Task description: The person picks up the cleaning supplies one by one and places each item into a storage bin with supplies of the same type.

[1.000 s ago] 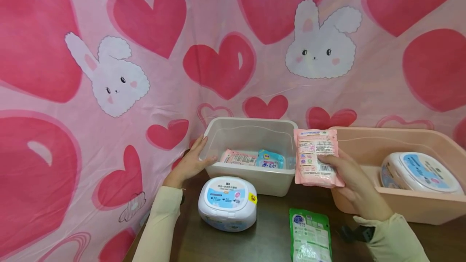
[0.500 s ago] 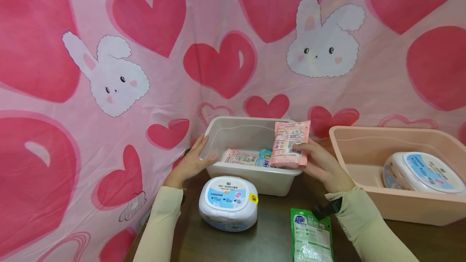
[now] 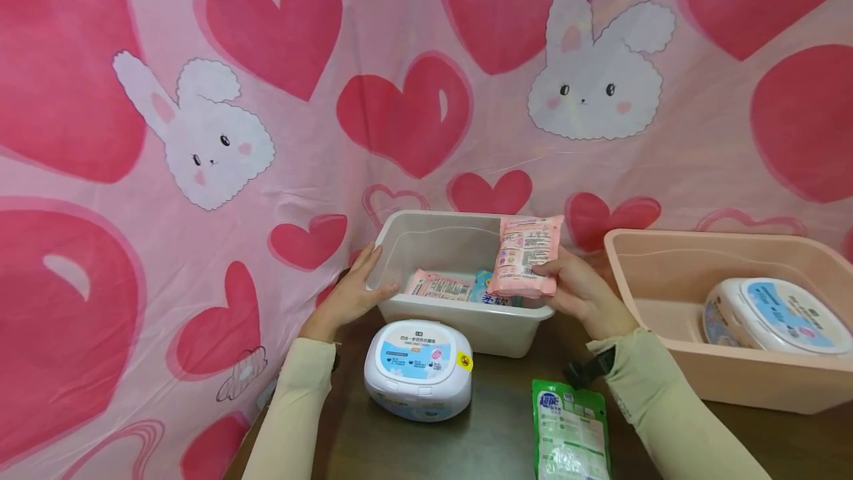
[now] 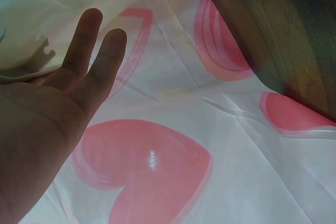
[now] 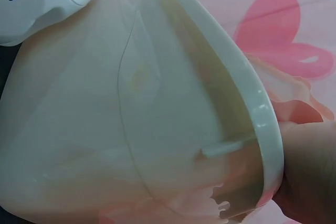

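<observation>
Fingers and thumb of my right hand [image 3: 586,291] pinch the right side of a pink printed packet [image 3: 528,254], held over the right end of a grey-white plastic bin [image 3: 460,324]. Inside that bin lie another pink packet [image 3: 438,286] and a blue packet [image 3: 485,291], partly hidden by the held one. At the bin's left end my left hand [image 3: 343,301] rests, thumb over the rim; in the left wrist view two of its fingers [image 4: 107,61] stretch out along the outside. The bin's wall [image 5: 157,103] fills most of the right wrist view, the right hand [image 5: 307,166] beyond its rim.
A lidded white tub [image 3: 418,372] with a blue label stands before the bin on the dark wooden table [image 3: 493,421]. A green packet [image 3: 571,428] lies right of it. To the right, a peach bin [image 3: 733,376] holds a similar tub [image 3: 780,317]. Heart-patterned cloth [image 3: 400,21] hangs behind.
My right hand has carried the pink packet leftward and slightly back, from between the two bins to over the grey-white bin's right end. The left hand stays in place.
</observation>
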`<action>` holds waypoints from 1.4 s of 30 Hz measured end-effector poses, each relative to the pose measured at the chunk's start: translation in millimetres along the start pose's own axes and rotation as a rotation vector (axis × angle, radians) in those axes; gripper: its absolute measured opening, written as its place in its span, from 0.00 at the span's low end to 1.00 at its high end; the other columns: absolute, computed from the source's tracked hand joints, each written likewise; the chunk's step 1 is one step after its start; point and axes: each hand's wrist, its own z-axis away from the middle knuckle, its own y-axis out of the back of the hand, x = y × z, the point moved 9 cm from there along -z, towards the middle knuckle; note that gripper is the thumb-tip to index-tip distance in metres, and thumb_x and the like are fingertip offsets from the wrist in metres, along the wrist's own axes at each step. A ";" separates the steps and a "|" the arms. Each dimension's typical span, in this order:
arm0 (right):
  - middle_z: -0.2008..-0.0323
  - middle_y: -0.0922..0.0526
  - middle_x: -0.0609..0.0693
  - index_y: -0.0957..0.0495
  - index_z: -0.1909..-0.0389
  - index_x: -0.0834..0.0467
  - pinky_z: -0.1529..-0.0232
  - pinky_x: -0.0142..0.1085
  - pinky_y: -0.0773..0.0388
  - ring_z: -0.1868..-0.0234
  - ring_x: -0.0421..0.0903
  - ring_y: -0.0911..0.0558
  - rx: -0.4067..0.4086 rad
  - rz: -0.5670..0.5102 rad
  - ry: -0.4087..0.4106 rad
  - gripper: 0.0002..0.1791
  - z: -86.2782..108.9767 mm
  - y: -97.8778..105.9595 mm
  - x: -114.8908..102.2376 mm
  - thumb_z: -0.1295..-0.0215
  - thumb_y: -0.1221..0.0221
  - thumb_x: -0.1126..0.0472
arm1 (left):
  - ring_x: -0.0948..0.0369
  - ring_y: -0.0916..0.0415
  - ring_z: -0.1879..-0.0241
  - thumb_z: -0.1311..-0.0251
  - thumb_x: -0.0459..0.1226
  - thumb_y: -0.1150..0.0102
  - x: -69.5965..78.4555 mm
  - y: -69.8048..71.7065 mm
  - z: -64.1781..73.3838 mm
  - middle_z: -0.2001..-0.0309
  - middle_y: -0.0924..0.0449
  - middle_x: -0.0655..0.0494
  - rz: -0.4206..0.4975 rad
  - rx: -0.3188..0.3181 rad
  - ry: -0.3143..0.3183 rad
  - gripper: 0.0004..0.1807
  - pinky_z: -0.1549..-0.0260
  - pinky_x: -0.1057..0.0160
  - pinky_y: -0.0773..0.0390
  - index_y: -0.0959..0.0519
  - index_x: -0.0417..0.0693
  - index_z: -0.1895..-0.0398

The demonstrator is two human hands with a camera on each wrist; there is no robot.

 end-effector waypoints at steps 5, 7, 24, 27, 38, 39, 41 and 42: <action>0.21 0.60 0.53 0.70 0.19 0.40 0.31 0.56 0.43 0.24 0.60 0.52 0.017 0.012 0.004 0.45 -1.7 -1.0 0.2 0.24 0.60 0.74 | 0.41 0.54 0.24 0.42 0.60 0.36 -0.7 0.4 -0.1 0.19 0.60 0.49 0.002 0.001 0.010 0.55 0.32 0.35 0.47 0.51 0.48 0.18; 0.20 0.60 0.53 0.69 0.18 0.42 0.31 0.57 0.43 0.24 0.60 0.54 0.021 0.020 0.008 0.44 -2.4 -2.3 1.1 0.24 0.61 0.74 | 0.41 0.54 0.24 0.42 0.60 0.36 -0.7 0.3 -0.1 0.19 0.60 0.49 0.003 0.001 0.011 0.55 0.32 0.34 0.46 0.51 0.49 0.18; 0.22 0.82 0.57 0.78 0.20 0.47 0.26 0.56 0.72 0.24 0.57 0.80 0.079 0.171 0.034 0.37 -6.2 -11.8 3.9 0.19 0.67 0.58 | 0.41 0.53 0.24 0.42 0.59 0.36 -0.2 -0.5 1.2 0.19 0.59 0.49 0.010 0.009 0.010 0.55 0.31 0.35 0.47 0.51 0.48 0.18; 0.21 0.79 0.57 0.76 0.19 0.47 0.25 0.55 0.67 0.23 0.58 0.75 0.071 0.169 0.045 0.38 -5.4 -10.8 3.3 0.18 0.65 0.57 | 0.41 0.53 0.24 0.42 0.58 0.35 -0.5 -0.6 1.2 0.19 0.59 0.48 0.008 0.008 0.010 0.55 0.31 0.35 0.47 0.51 0.48 0.18; 0.41 0.22 0.59 0.35 0.35 0.56 0.39 0.50 0.28 0.39 0.59 0.21 -0.051 0.223 0.158 0.16 18.9 -5.4 -4.6 0.18 0.59 0.59 | 0.42 0.55 0.24 0.42 0.60 0.36 -1.3 -2.0 2.0 0.19 0.60 0.50 0.008 0.004 0.018 0.55 0.32 0.35 0.46 0.52 0.50 0.18; 0.45 0.19 0.58 0.33 0.38 0.57 0.41 0.49 0.25 0.42 0.58 0.19 -0.050 0.241 0.171 0.15 23.0 -4.7 -5.1 0.18 0.58 0.60 | 0.42 0.55 0.24 0.41 0.59 0.36 -1.2 -1.9 2.1 0.19 0.60 0.50 0.008 0.005 0.016 0.55 0.32 0.35 0.46 0.52 0.50 0.18; 0.49 0.17 0.57 0.31 0.40 0.58 0.44 0.48 0.22 0.47 0.56 0.16 -0.050 0.288 0.193 0.14 32.1 -3.6 -5.6 0.18 0.58 0.61 | 0.41 0.55 0.24 0.41 0.59 0.36 -1.2 -1.5 2.2 0.19 0.60 0.49 0.006 0.007 0.012 0.55 0.32 0.35 0.46 0.52 0.50 0.18; 0.50 0.16 0.56 0.31 0.40 0.59 0.46 0.47 0.21 0.48 0.55 0.15 -0.048 0.314 0.199 0.13 36.6 -2.8 -5.4 0.18 0.58 0.61 | 0.41 0.55 0.24 0.41 0.59 0.36 -1.0 -1.1 2.1 0.19 0.60 0.49 0.005 0.009 0.010 0.54 0.32 0.35 0.46 0.52 0.49 0.18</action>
